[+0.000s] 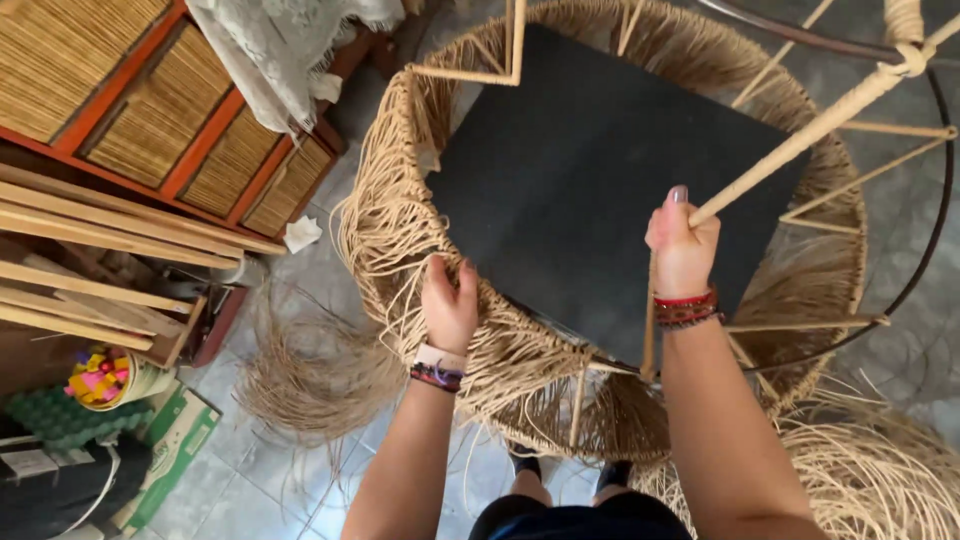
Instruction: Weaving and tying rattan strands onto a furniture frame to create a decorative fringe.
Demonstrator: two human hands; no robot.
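Woven fibre frame [600, 400]: a large round piece, its rim wrapped in pale straw-coloured strands, standing on the tiled floor [280, 490] directly in front of the person, with a dark flat panel [570, 190] seen inside the ring.

Head view. The left hand [448, 305] is closed over the near rim, fingers curled into the loose strands, thumb outside. The right hand [682, 250] is clenched in a fist around a fibre-wrapped rod [800, 140], which slants up to the right toward a knotted joint [908, 58]. Further thin wrapped struts are seen crossing the ring on the right, beyond a dark metal hoop [925, 250]. Loose fibre bundles [310, 375] are spread on the floor to the left and lower right. Cane-panelled frames [190, 120] and wooden slats [90, 225] are stacked at far left.

Step judged: the frame is being steadied and positioned, rim braced by one hand, rod gripped by the other, amid the wrapping work. The next move would call for a firm hold on the rim so the loose strands are kept taut and not snagged by the struts.
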